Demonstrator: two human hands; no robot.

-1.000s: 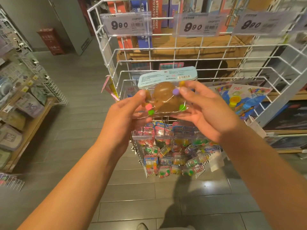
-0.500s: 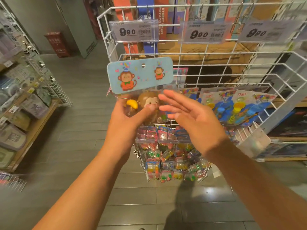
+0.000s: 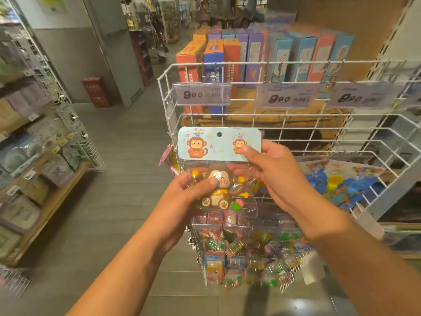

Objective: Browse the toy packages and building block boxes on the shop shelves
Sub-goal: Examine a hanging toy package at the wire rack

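I hold a monkey toy package (image 3: 218,174) upright in front of a white wire basket (image 3: 284,119). It has a light blue header card printed with cartoon monkeys and a clear bag holding a brown monkey toy. My left hand (image 3: 189,195) grips the bag, thumb across the monkey's face. My right hand (image 3: 273,174) pinches the card's right end, fingers behind the bag. Tall building block boxes (image 3: 250,60) in orange, blue and purple stand on the shelf behind the basket.
Price tags reading 9.90 (image 3: 200,94) hang on the basket's upper wire. Flat blue toy packs (image 3: 341,181) lie inside it at right. A lower wire bin (image 3: 246,254) holds several small colourful packets. Shelves of goods (image 3: 34,169) line the left of the grey tiled aisle.
The package went from back side up to front facing me. My right hand, open beside it half a second ago, now pinches the card. My view has tilted up to the boxes.
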